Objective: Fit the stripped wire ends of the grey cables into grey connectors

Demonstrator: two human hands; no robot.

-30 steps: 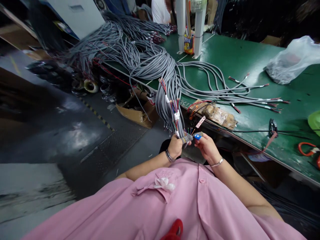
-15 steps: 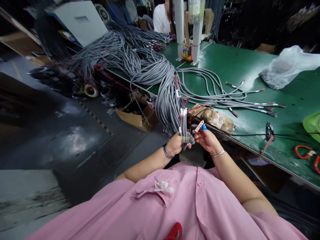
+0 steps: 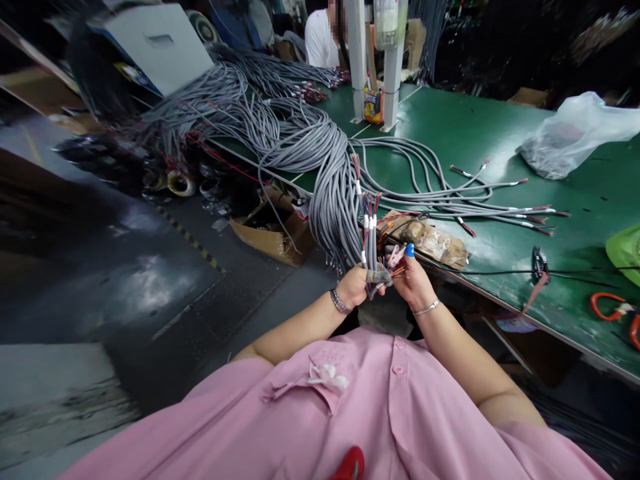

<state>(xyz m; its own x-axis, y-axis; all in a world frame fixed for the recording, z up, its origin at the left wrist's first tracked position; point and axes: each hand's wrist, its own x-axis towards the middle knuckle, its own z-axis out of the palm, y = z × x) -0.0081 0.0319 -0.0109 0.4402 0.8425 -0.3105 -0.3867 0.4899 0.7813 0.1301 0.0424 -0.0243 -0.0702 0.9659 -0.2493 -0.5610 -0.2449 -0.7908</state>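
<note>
My left hand [image 3: 353,287] is closed around the end of a grey cable, whose thin coloured wires [image 3: 398,272] with bare copper tips fan out toward the right. A grey wrap covers the left thumb. Close beside it, my right hand [image 3: 415,284], with a blue cover [image 3: 410,250] on one fingertip, pinches a small pink clip-like tool [image 3: 396,255] just above those wires. Several grey cable ends with white sleeves [image 3: 369,222] and red and dark wires stand upright behind my left hand. They belong to a thick bundle of grey cables [image 3: 330,173] hanging over the table edge.
More grey cables [image 3: 440,193] lie across the green table [image 3: 460,120]. A taped brown block [image 3: 433,240] rests at its near edge. To the right are orange-handled tool [image 3: 605,305], a plastic bag [image 3: 555,143] and a green basket [image 3: 625,243]. A cardboard box [image 3: 270,230] stands below. A person [image 3: 320,40] is behind.
My right hand has shifted slightly down and left, closer to my left hand. The pink tool has tilted and now sits lower, near the wires. My left hand still grips the cable.
</note>
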